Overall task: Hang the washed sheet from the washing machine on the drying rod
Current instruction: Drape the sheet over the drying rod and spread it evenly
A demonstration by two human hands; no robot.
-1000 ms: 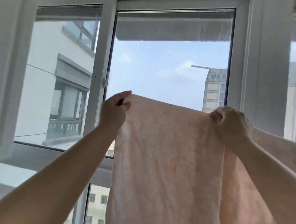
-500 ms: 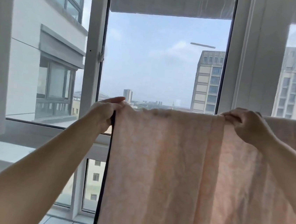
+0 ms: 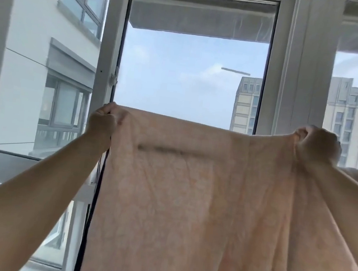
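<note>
From the head camera we see our left hand (image 3: 102,120) and right hand (image 3: 318,147) both fisted tight on the top edge of the peach sheet (image 3: 188,202), stretched before the window frame (image 3: 295,66). No rod shows, so we judge it best to keep the edge taut and level while lifting it over.

Peach sheet (image 3: 188,202), spread, hanging vertically
</note>
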